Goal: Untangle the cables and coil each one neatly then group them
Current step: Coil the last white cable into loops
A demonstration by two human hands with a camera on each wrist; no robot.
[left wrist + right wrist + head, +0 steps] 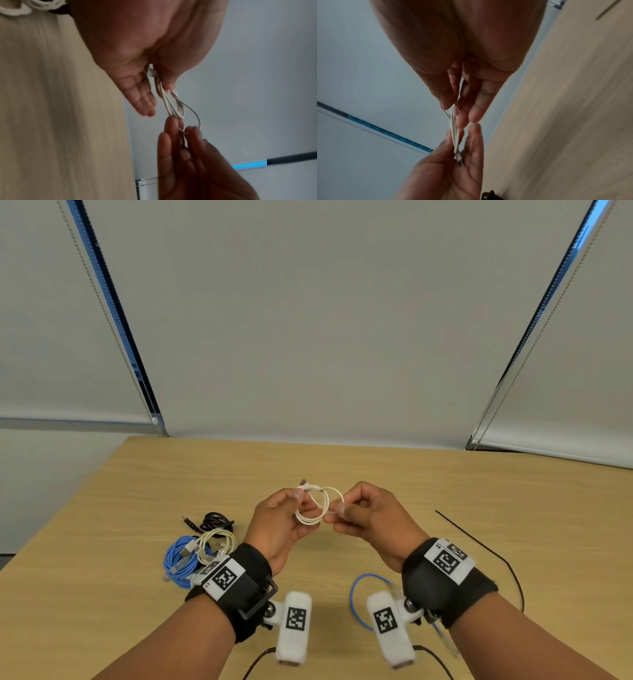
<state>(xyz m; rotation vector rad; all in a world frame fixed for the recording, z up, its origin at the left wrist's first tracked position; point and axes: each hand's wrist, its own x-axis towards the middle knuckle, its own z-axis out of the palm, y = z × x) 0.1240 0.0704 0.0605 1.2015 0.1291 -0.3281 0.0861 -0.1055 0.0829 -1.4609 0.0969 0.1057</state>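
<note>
White cable mid-coil above desk centre: my left hand pinches the loops, right hand pinches the tail. Next, tuck it.

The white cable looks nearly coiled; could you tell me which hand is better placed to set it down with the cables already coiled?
Probably the left. The left hand holds the white cable coil itself, and the coiled cables lie on its side. The right hand only pinches the loose end.
</note>
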